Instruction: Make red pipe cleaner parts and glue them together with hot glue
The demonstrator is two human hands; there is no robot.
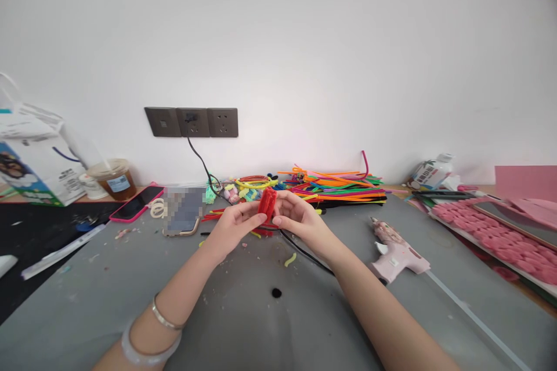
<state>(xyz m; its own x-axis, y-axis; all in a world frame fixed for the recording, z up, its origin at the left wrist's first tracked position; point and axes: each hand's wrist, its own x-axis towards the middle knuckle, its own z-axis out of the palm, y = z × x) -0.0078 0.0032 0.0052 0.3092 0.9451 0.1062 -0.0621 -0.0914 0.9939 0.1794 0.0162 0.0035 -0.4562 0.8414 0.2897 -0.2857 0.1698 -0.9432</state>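
Observation:
Between my two hands, above the middle of the grey mat [243,313], is an upright red fuzzy bundle [267,202] that looks made of pipe cleaners. My left hand [235,225] grips its left side, with the thumb across the front. On the right side, my right hand [302,219] holds it with thumb and curled fingers. A black cord [304,251] passes just below the hands. More red fuzzy material shows under the fingers, partly hidden. Behind the hands lies a heap of coloured pipe cleaners [339,185].
A pink glue gun [395,252] with a long glue stick lies at right, near a pink keyboard [500,232]. At left are a phone [137,204], another phone [183,208], a drink cup [114,178] and a carton [43,156]. A black pompom [276,293] lies in front.

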